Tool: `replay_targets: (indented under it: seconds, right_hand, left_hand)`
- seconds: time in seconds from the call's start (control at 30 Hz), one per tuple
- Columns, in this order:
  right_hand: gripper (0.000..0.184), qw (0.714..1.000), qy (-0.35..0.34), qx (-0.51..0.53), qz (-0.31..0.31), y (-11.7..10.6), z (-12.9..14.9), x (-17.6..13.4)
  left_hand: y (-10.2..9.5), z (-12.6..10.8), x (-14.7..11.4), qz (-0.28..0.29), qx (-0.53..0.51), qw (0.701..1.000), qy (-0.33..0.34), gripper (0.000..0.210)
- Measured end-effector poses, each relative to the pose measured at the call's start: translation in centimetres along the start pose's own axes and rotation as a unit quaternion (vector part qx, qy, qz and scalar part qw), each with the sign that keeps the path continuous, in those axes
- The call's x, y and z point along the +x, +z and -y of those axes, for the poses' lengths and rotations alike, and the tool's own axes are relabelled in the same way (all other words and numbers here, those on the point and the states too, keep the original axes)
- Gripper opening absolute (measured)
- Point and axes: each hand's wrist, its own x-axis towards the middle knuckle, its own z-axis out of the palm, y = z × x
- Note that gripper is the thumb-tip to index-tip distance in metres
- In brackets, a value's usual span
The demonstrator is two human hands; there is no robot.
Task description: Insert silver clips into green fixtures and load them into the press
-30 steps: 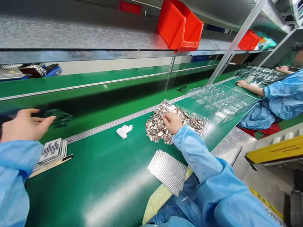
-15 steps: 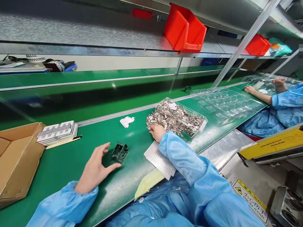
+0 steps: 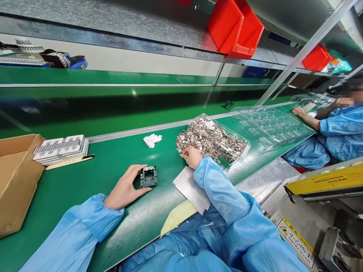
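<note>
Squeeze softly with the left hand (image 3: 126,189), its thumb and finger gripping the dark square part (image 3: 149,181) on the table (image 3: 119,151), and pinch lightly with the right hand (image 3: 193,157), fingertips together by the metal bits (image 3: 200,136), holding one or not, I can't tell

Since a second ago the left hand (image 3: 124,189) has moved away from the card stack (image 3: 61,148), and its thumb and fingers now close on a dark green part (image 3: 150,181) they stood clear of half a second ago. The part seems to have turned as well, though its earlier blur clouds this. The right hand (image 3: 193,157) has shifted from mid-heap among the metal pieces (image 3: 205,140) to their near edge.
</note>
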Motion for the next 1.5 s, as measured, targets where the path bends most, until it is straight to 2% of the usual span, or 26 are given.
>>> replay_targets:
  seconds: [0.1,0.17,0.23,0.3,0.4,0.53,0.73,0.87,0.93,1.03,1.13,1.2,1.37,1.5]
  right_hand:
    - [0.008,1.0,-0.009,-0.001,0.0,-0.3,0.4,-0.3]
    - [0.008,1.0,-0.016,-0.002,0.002,-0.4,0.7,-0.4]
    - [0.008,1.0,-0.024,-0.003,0.009,-0.5,1.1,-0.4]
    - [0.007,0.999,-0.03,-0.003,0.015,-0.7,1.3,-0.4]
    - [0.006,0.999,-0.038,-0.002,0.021,-0.8,1.6,-0.6]
    - [0.007,0.998,-0.053,0.007,0.02,-0.8,1.8,-1.0]
    - [0.019,0.994,-0.089,0.059,0.014,-0.4,2.0,-1.3]
    - [0.014,0.988,-0.092,0.121,-0.003,-1.3,2.3,-3.4]
    - [0.011,0.97,-0.1,0.221,-0.014,-1.7,2.8,-5.8]
    - [0.01,0.912,-0.113,0.395,0.0,-1.6,4.2,-9.9]
    - [0.013,0.859,-0.052,0.508,0.031,-0.6,5.9,-13.0]
    - [0.019,0.832,-0.005,0.554,0.035,0.2,6.9,-13.9]
    - [0.028,0.808,0.022,0.588,0.033,0.8,8.3,-14.2]
    - [0.031,0.81,0.031,0.585,0.032,0.8,8.6,-14.3]
  left_hand:
    - [1.3,-1.1,-0.4,-0.081,-0.151,0.981,-0.092,0.057]
    - [2.5,-2.3,-0.7,-0.112,-0.283,0.94,-0.155,0.064]
    - [3.6,-3.5,-1.0,-0.125,-0.379,0.897,-0.19,0.066]
    - [4.5,-4.5,-1.4,-0.133,-0.424,0.872,-0.206,0.064]
    - [5.2,-5.5,-1.7,-0.132,-0.444,0.859,-0.219,0.064]
    - [5.4,-5.6,-1.7,-0.122,-0.46,0.85,-0.224,0.065]
    - [5.3,-5.2,-1.8,-0.1,-0.483,0.842,-0.219,0.065]
    - [5.0,-5.1,-2.2,-0.097,-0.481,0.849,-0.197,0.067]
    - [4.9,-5.0,-2.5,-0.09,-0.477,0.855,-0.182,0.065]
    - [4.9,-5.0,-3.0,-0.066,-0.473,0.864,-0.161,0.06]
    - [5.2,-5.0,-3.6,-0.04,-0.471,0.868,-0.148,0.059]
    - [5.3,-5.1,-4.0,-0.021,-0.466,0.873,-0.144,0.057]
    - [5.0,-5.7,-4.2,0.01,-0.453,0.88,-0.141,0.053]
    - [4.9,-6.0,-4.1,0.014,-0.45,0.882,-0.135,0.051]
